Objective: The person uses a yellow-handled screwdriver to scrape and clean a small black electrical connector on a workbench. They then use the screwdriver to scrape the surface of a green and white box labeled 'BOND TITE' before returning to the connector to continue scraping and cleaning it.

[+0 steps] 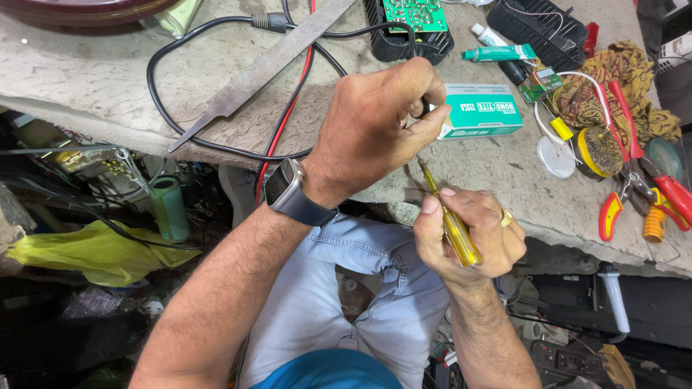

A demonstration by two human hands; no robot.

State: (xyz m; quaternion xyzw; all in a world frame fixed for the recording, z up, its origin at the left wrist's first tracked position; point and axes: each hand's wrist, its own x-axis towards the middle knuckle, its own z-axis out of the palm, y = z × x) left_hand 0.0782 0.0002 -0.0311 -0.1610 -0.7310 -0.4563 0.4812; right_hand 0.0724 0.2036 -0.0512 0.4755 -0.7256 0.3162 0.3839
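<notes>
Two closed hands: right hand (468,234) around yellow screwdriver (453,229), left hand (378,119) hiding its small item.

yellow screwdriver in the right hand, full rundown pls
The screwdriver has a clear yellow, plastic-looking handle and a thin metal shaft. The right hand is closed around the handle. It slants up and left, its shaft reaching toward the left hand; the tip is hidden there. It is held above the workbench edge.
</notes>
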